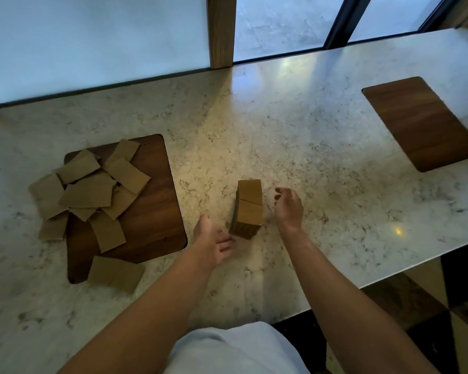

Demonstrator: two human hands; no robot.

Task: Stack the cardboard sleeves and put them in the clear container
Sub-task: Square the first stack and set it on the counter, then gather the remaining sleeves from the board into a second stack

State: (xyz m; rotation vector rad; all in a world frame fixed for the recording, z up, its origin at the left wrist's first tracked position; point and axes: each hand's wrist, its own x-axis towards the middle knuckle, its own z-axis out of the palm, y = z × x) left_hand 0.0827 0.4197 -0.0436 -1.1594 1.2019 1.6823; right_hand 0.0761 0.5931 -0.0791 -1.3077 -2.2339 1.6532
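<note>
Two bare hands, our left hand point(214, 242) and right hand point(288, 205), flank the tall stack of brown cardboard sleeves point(249, 209), fingers loose, holding nothing. We cannot tell whether either touches it.

Plain tan-brown cardboard sleeves point(89, 190) and a like-coloured stack point(249, 209) on a desk point(294, 136) of cream-white marble with fine grey veining, inset with two dark walnut-brown wood-grain panels point(157, 195), point(427, 122); pale frosted blue-grey window panes point(92, 31) with black frames point(340, 20).

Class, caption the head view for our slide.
Open hands flank a neat stack of brown cardboard sleeves; loose sleeves wait left.
</note>
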